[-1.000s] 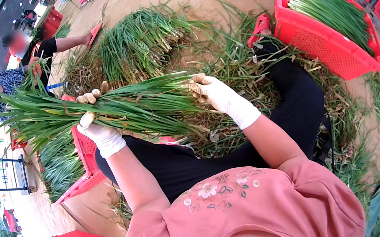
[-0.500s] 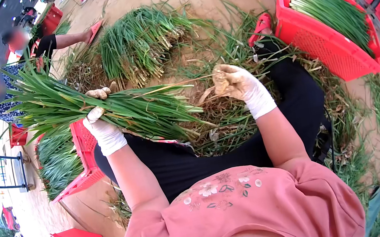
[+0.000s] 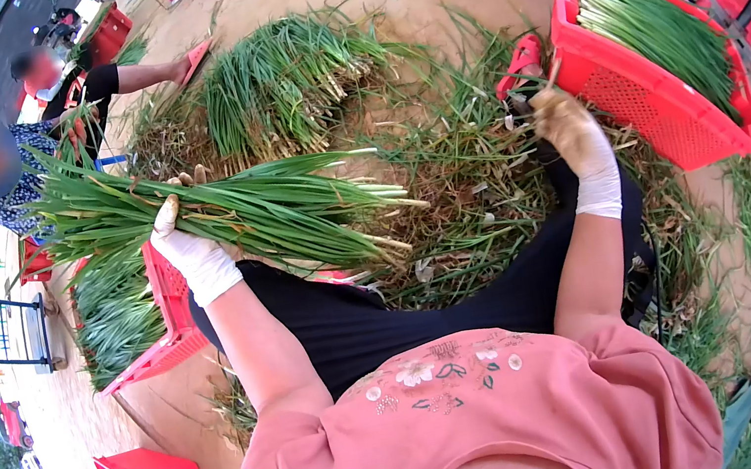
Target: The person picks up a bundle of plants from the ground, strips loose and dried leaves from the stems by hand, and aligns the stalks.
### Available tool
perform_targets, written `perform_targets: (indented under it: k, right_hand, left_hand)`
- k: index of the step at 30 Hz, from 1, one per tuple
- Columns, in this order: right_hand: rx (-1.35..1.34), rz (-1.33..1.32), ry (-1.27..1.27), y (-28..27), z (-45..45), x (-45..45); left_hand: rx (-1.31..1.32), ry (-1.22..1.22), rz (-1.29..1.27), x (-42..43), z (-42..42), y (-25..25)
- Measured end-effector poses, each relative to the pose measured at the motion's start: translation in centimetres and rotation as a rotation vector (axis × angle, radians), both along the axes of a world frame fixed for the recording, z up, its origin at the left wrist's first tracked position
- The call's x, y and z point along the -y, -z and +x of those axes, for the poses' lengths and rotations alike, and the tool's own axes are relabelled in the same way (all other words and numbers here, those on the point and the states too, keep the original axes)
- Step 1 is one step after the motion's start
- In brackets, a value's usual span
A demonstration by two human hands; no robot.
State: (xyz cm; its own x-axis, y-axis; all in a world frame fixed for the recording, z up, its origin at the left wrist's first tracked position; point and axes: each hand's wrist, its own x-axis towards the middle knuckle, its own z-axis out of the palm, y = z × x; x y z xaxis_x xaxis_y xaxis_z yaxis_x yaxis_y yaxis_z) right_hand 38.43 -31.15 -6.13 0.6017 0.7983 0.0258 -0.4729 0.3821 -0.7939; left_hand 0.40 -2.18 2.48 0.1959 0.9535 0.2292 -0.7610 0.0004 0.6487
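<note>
Long green-leaved bunch (image 3: 290, 204) is being clasped mid-length by white-gloved left fingers (image 3: 165, 214), apparently leaving stem ends (image 3: 389, 194) exposed; right fingers (image 3: 560, 116) are being held curled, contents unclear.

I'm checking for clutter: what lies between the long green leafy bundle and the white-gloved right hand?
A loose litter of green and brown leaves and stems lies on the ground between the bundle and the right hand, in the head view.
</note>
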Motion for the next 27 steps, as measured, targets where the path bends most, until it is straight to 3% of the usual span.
perform_targets:
  k: [1, 3, 5, 6, 7, 10, 13, 15, 18, 22, 25, 26, 27]
  right_hand:
    - [0.488, -0.422, -0.183, 0.3, -1.0, -0.8]
    - [0.719, -0.518, -0.682, -0.3, -5.3, -4.3]
    - [0.901, -0.508, -0.694, -0.3, -10.0, -7.9]
    - [0.969, -0.558, -0.532, -0.5, -12.0, -9.1]
    - [0.943, -0.479, -0.414, 1.8, -12.8, -10.6]
    - [0.723, -0.377, -0.469, 0.8, -14.7, -11.9]
    - [-0.133, -0.29, -0.468, 0.6, -15.5, -12.5]
    - [-0.137, -0.433, -0.394, 0.7, -15.6, -12.5]
    - [-0.164, -0.385, -0.364, 4.0, -15.4, -12.9]
    - [-0.372, -0.326, -0.386, 4.3, -15.4, -12.3]
    - [-0.379, -0.359, -0.402, 3.5, -15.4, -11.6]
    - [-0.163, -0.454, -0.406, 3.2, -15.4, -11.6]
    - [-0.164, -0.454, -0.407, 3.4, -15.2, -11.6]
  left_hand:
    - [0.004, 0.002, 0.004, 0.0, 0.0, -0.2]
    - [-0.048, -0.054, 0.005, 0.0, -0.2, -0.5]
    - [-0.045, -0.132, -0.045, 1.3, 0.7, -1.4]
    - [-0.041, -0.122, -0.053, 1.6, 0.7, -1.6]
    - [-0.039, -0.112, -0.061, 1.9, 0.8, -1.8]
    - [-0.015, -0.048, 0.004, 2.2, 1.2, -1.7]
    - [0.005, 0.038, -0.001, 2.8, 1.7, -1.5]
    - [0.009, 0.095, -0.014, 3.2, 2.0, -1.3]
    - [-0.029, 0.047, -0.049, 3.5, 2.2, -1.1]
    - [-0.114, 0.016, -0.111, 2.9, 1.9, -0.8]
    - [-0.153, -0.038, -0.112, 2.5, 1.6, -0.4]
    - [-0.184, -0.049, -0.091, 2.6, 1.7, -0.5]
    - [-0.185, -0.048, -0.091, 2.6, 1.7, -0.7]
